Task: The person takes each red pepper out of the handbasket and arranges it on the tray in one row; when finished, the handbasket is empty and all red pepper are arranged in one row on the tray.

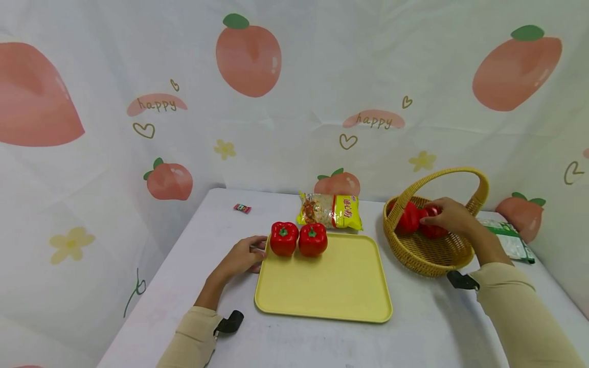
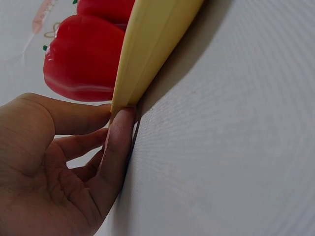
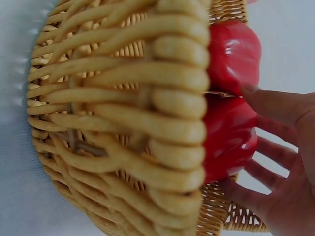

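- Beige fabric sleeves (image 1: 529, 317) occupy the lower left and lower right of the head frame; each wrist carries a black mount (image 1: 230, 323).
- Left hand (image 1: 241, 257), left of centre: thumb and fingers pinch the left rim of the tray.
- Tray (image 1: 331, 286), lower centre: yellow, smooth, rectangular, with rounded corners and a raised rim.
- Tray peppers (image 1: 313, 241), centre: two, glossy red, lobed, with green stems, standing side by side at the tray's upper left corner.
- Right hand (image 1: 448, 217), right of centre: thumb and fingers are clamped on the gripped pepper (image 3: 231, 137), glossy red, inside the basket.
- Second basket pepper (image 1: 408, 219): red, lying against the gripped one, to its left in the head frame.
- Basket (image 1: 409, 258), right: woven, tan, round, with an arched handle.
- Noodle-like food bag (image 1: 331, 210), above the tray: clear and yellow film; red characters, too small to read reliably.
- Small red wrapper (image 1: 242, 208), upper left of the tray: print illegible.
- Green-and-white packet (image 1: 508, 240), far right: glossy, partly hidden.
- Backdrop (image 1: 294, 128), upper frame: white cloth, peach prints, "happy" legible twice.
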Motion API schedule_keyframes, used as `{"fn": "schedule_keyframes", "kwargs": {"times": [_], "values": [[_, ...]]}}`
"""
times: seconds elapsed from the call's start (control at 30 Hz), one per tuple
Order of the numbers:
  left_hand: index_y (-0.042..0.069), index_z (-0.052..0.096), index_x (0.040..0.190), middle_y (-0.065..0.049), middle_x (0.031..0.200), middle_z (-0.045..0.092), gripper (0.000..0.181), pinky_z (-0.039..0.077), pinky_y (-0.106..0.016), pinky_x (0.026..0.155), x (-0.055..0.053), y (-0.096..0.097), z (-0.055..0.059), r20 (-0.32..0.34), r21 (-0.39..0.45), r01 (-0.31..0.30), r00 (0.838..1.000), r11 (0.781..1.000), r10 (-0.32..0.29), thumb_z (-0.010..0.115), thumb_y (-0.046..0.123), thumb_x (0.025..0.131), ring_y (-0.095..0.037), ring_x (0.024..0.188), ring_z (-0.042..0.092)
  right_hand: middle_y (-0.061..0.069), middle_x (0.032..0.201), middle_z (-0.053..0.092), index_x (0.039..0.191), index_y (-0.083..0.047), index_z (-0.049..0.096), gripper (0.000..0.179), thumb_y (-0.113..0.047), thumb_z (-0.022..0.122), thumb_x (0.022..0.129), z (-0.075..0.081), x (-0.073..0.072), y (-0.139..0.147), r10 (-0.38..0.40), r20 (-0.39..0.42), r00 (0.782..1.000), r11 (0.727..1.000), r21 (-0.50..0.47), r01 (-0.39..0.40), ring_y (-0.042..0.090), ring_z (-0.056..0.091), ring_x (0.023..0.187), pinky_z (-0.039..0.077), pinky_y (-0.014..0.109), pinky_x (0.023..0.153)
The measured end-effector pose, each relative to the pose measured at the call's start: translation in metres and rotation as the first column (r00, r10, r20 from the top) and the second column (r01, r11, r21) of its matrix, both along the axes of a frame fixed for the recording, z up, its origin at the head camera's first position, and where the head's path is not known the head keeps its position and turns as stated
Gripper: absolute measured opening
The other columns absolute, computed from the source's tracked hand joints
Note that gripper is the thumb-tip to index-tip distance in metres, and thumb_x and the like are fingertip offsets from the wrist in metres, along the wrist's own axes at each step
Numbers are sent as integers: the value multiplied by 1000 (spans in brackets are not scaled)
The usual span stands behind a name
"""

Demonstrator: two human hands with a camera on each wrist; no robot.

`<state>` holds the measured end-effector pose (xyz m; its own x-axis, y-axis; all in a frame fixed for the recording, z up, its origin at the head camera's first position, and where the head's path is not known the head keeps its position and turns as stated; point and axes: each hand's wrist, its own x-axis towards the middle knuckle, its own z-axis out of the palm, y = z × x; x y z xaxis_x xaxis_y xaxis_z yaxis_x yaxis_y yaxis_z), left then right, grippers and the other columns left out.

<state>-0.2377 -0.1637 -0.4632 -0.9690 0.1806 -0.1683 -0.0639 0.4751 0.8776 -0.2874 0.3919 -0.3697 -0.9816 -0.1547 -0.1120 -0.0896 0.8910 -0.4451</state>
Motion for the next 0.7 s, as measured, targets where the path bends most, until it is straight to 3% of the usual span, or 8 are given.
{"fn": "schedule_keyframes", "kwargs": {"times": [0.23, 0.43, 0.7], "values": [[4, 58, 149, -15, 133, 65, 53, 65, -33, 73, 0, -1, 0, -3, 14, 4, 1000, 1000, -4, 66, 9, 97, -23, 105, 67, 40, 132, 54, 138, 8, 55, 64, -33, 78, 95, -3, -2, 1, -6, 7, 1000, 1000, 10, 6, 53, 55, 117, 58, 65, 93], [4, 57, 149, -14, 133, 64, 54, 65, -33, 73, 0, 0, 0, 5, 14, -1, 1000, 1000, 1, 66, 9, 97, -23, 105, 67, 35, 126, 58, 131, 5, 55, 55, -28, 79, 94, -2, 1, -1, -27, 25, 999, 1000, 5, 27, 47, 55, 111, 57, 62, 91], [4, 58, 149, -14, 132, 64, 53, 65, -32, 73, 1, 0, 1, 3, 9, -4, 1000, 1000, 4, 66, 9, 97, -23, 103, 67, 34, 122, 61, 130, 6, 56, 53, -27, 77, 95, 9, 8, -3, 0, -47, 999, 999, 34, 2, 48, 58, 110, 55, 64, 91]]}}
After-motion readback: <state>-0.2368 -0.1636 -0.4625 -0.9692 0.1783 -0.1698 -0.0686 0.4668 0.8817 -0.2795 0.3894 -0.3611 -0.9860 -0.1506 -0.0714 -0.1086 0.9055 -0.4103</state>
